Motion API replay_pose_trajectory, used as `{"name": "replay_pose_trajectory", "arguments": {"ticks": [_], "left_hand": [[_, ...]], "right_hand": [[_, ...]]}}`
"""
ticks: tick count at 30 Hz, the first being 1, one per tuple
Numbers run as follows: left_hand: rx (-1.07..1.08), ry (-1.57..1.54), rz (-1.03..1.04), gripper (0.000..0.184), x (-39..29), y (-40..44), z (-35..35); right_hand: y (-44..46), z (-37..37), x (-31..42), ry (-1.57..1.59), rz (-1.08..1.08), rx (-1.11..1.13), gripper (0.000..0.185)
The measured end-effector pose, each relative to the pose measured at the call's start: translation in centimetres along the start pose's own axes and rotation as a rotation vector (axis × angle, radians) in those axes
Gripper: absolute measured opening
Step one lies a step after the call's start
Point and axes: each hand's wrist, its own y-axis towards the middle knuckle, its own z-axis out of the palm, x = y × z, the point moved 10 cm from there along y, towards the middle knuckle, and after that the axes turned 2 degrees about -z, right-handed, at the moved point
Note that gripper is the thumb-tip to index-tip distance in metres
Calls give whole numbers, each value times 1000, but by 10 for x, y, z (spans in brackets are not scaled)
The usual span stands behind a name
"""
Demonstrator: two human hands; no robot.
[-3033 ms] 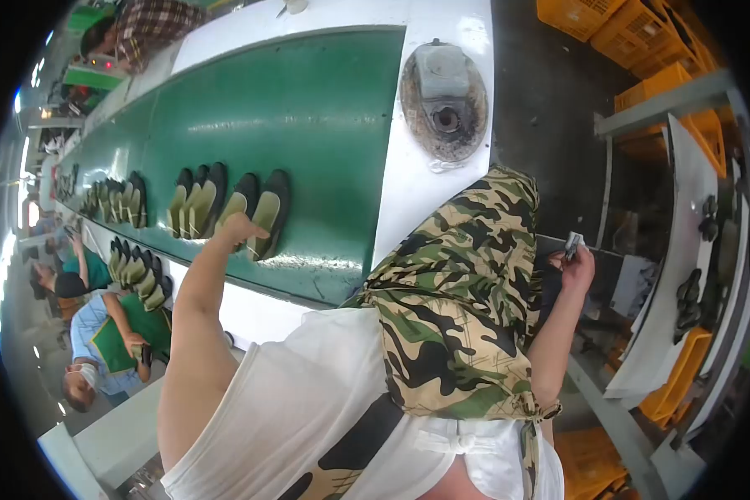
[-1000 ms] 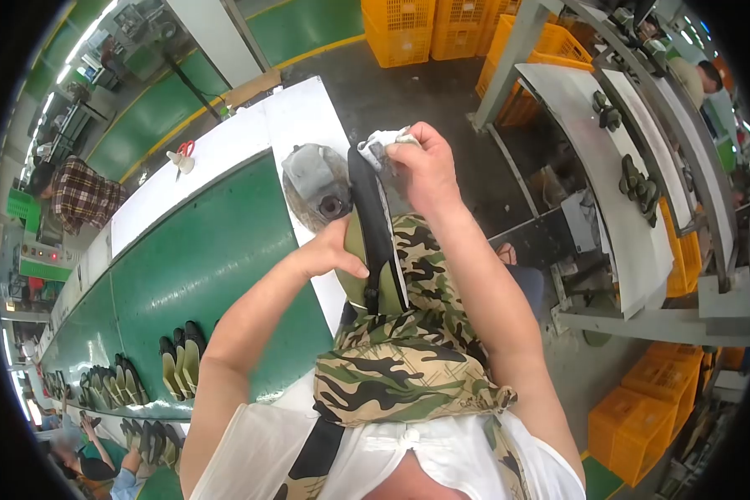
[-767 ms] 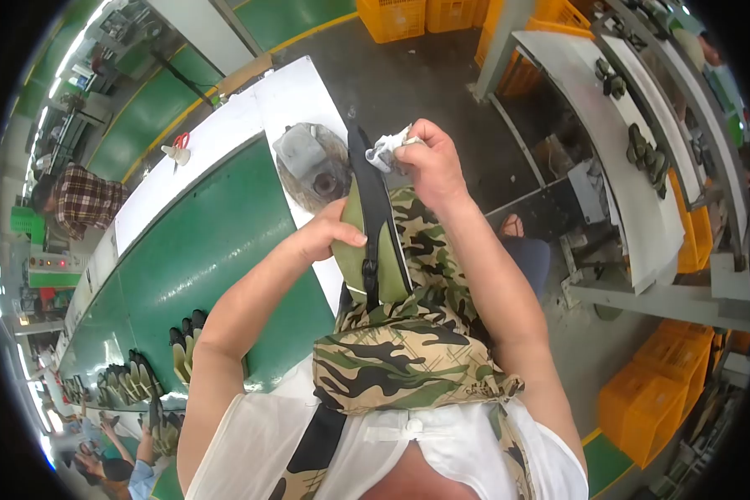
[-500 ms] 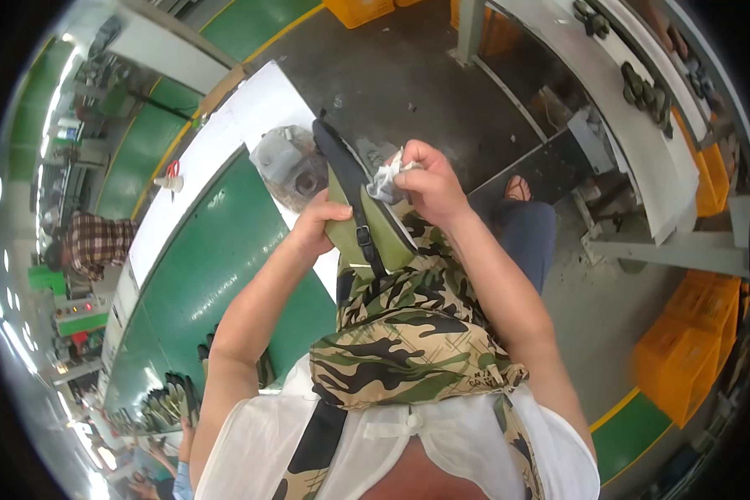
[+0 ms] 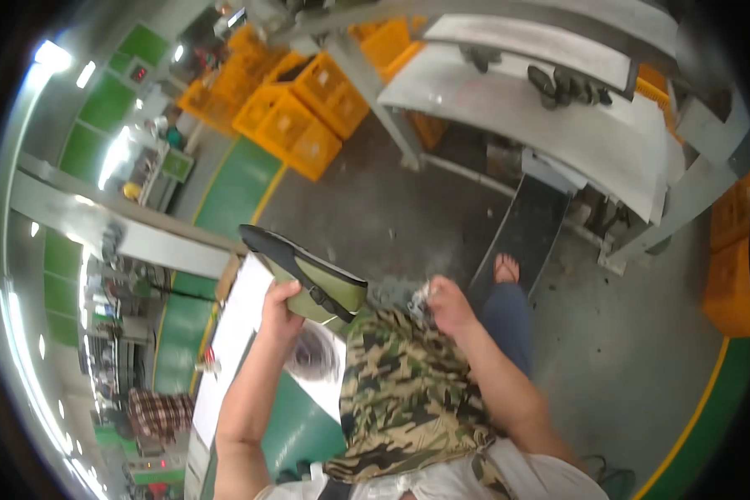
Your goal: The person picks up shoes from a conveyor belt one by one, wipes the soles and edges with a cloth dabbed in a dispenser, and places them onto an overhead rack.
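Note:
An olive-green shoe [image 5: 329, 284] with a black toe, dark edging and a buckled strap is gripped by my left hand [image 5: 280, 313], whose fingers wrap its near side. The shoe lies on its side in the air, toe pointing up and left. My right hand [image 5: 452, 307] is closed round a crumpled whitish cloth or paper wad [image 5: 419, 302], a short way right of the shoe and apart from it. Below the shoe, a blurred, see-through round container or bag [image 5: 315, 357] rests on the white-edged table. A camouflage apron [image 5: 408, 392] covers my front.
The green-topped table [image 5: 304, 429] is at my left. Stacked orange crates [image 5: 296, 117] stand ahead. Dark shoes [image 5: 558, 86] lie on a pale bench [image 5: 475, 87] ahead right, with a metal post [image 5: 379, 104] at its corner. A person in a plaid shirt [image 5: 158, 414] is at far left.
My view has swung up toward the crates and bench. The wad, which was against the shoe's opening, is now away from it to the right. My left hand keeps hold of the shoe.

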Motion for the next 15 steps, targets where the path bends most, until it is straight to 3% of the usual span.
{"name": "replay_pose_trajectory", "arguments": {"ticks": [2,9,15], "left_hand": [[40,108,126,57,-54,24,30],[74,518,614,54,-272,53,220],[204,915,884,64,-366,83,385]], "right_hand": [[-2,-19,1,105,75,-98,16],[15,-64,-4,-51,28,-195,13],[17,-62,-12,-100,70,-169,12]]}}
